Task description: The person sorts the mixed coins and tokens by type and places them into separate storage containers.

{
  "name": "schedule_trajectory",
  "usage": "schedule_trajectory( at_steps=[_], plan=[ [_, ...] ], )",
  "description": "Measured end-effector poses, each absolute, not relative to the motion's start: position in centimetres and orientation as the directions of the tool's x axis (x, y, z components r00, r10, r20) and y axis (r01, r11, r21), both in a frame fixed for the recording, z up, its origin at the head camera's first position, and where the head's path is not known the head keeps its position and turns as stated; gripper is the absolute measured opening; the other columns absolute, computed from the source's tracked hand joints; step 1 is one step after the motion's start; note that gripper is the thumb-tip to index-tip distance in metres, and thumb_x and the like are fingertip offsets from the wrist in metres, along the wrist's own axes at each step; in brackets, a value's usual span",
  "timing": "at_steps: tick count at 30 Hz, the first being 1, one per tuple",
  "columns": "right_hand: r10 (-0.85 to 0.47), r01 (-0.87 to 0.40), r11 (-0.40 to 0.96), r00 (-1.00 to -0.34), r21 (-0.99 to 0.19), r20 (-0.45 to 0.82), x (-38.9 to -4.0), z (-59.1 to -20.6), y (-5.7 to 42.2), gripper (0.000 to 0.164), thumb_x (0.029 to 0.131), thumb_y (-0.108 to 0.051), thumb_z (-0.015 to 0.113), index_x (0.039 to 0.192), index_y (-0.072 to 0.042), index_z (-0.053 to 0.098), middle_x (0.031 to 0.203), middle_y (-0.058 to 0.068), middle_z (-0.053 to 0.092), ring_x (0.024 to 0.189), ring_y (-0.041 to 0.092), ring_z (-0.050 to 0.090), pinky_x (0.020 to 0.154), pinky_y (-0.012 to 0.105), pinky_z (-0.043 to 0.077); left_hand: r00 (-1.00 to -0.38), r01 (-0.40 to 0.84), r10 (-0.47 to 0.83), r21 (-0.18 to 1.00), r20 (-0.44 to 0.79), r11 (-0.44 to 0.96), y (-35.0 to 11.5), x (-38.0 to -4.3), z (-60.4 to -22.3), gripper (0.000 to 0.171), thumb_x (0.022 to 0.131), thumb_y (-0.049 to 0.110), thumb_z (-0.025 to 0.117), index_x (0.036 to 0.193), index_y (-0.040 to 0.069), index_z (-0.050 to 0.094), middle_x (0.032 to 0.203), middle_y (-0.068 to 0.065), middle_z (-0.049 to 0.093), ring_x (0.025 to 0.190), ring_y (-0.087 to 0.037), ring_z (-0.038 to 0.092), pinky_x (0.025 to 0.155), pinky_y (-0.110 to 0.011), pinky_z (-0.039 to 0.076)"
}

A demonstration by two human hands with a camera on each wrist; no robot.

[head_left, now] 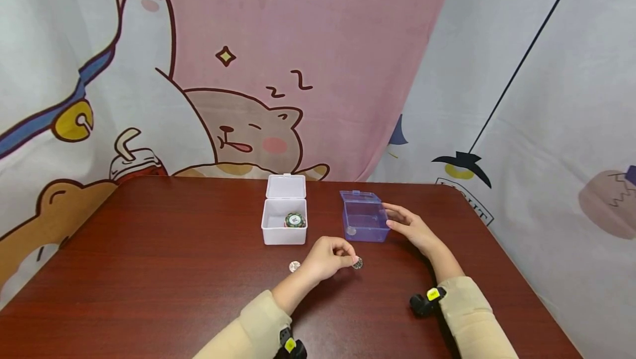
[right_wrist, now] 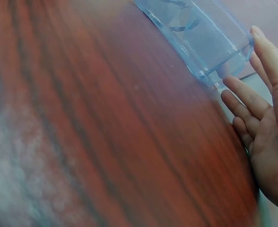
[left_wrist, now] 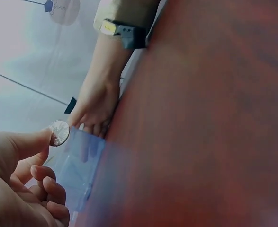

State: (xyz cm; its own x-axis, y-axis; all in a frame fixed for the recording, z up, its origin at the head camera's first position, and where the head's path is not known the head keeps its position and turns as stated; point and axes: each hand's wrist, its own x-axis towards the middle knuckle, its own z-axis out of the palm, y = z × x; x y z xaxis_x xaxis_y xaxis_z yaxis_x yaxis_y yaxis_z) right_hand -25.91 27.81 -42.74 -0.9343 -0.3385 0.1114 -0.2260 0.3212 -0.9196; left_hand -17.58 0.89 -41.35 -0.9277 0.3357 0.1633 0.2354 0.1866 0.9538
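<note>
A silver coin (head_left: 358, 263) is pinched between the thumb and index finger of my left hand (head_left: 332, 258), in front of the blue box. The left wrist view shows the same coin (left_wrist: 59, 133) face-on at the fingertips, the other fingers curled below. The translucent blue box (head_left: 366, 220) has its lid raised, and a coin (head_left: 351, 231) shows through its front left corner. My right hand (head_left: 414, 230) rests its extended fingers against the box's right side. In the right wrist view those fingertips (right_wrist: 255, 32) meet the clear wall (right_wrist: 214, 42).
A white box (head_left: 285, 236) with its lid up stands left of the blue one and holds a green-edged poker chip (head_left: 295, 220). Another coin (head_left: 295, 266) lies on the dark red table (head_left: 174, 270) beside my left wrist. A printed curtain (head_left: 358, 61) hangs behind.
</note>
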Motion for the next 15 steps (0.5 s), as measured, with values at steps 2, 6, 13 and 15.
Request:
schedule_trajectory(
  at_steps=[2, 6, 13, 15],
  plan=[
    [-0.336, -0.22, 0.328, -0.936, -0.919, 0.104, -25.5, -42.1, 27.6, 0.051, 0.096, -0.008, 0.057, 0.144, 0.0, 0.039, 0.136, 0.029, 0.046, 0.123, 0.043, 0.044, 0.101, 0.057, 0.031, -0.935, 0.234, 0.313, 0.955, 0.169, 0.183, 0.8, -18.0, -41.1, 0.009, 0.077, 0.001, 0.076, 0.073, 0.0, 0.068, 0.056, 0.006, 0.039, 0.055, -0.004, 0.036, 0.048, -0.019, 0.028],
    [-0.339, -0.22, 0.346, -0.936, -0.912, 0.096, -25.3, -41.7, 27.3, 0.051, 0.097, -0.01, 0.057, 0.144, 0.001, 0.039, 0.136, 0.029, 0.046, 0.123, 0.042, 0.045, 0.1, 0.056, 0.032, -0.948, 0.229, 0.264, 0.958, 0.179, 0.175, 0.7, -18.6, -40.7, 0.01, 0.077, 0.004, 0.077, 0.073, 0.0, 0.069, 0.057, 0.007, 0.039, 0.057, -0.005, 0.037, 0.05, -0.019, 0.028],
    [-0.335, -0.225, 0.324, -0.936, -0.919, 0.111, -26.5, -43.5, 28.2, 0.052, 0.097, -0.014, 0.058, 0.145, -0.007, 0.04, 0.138, 0.024, 0.047, 0.124, 0.038, 0.045, 0.101, 0.055, 0.032, -0.965, 0.2, 0.2, 0.97, 0.171, 0.139, 1.1, -19.5, -40.1, 0.009, 0.077, 0.003, 0.078, 0.074, 0.001, 0.069, 0.059, 0.006, 0.041, 0.06, -0.006, 0.039, 0.053, -0.02, 0.029],
    [-0.332, -0.226, 0.333, -0.937, -0.915, 0.111, -26.8, -44.1, 28.4, 0.052, 0.097, -0.017, 0.059, 0.145, -0.01, 0.041, 0.138, 0.022, 0.047, 0.124, 0.036, 0.046, 0.102, 0.054, 0.033, -0.972, 0.173, 0.18, 0.977, 0.149, 0.127, 1.3, -19.8, -39.9, 0.008, 0.078, 0.004, 0.077, 0.075, 0.002, 0.07, 0.059, 0.006, 0.041, 0.06, -0.007, 0.039, 0.053, -0.02, 0.029]
  ],
)
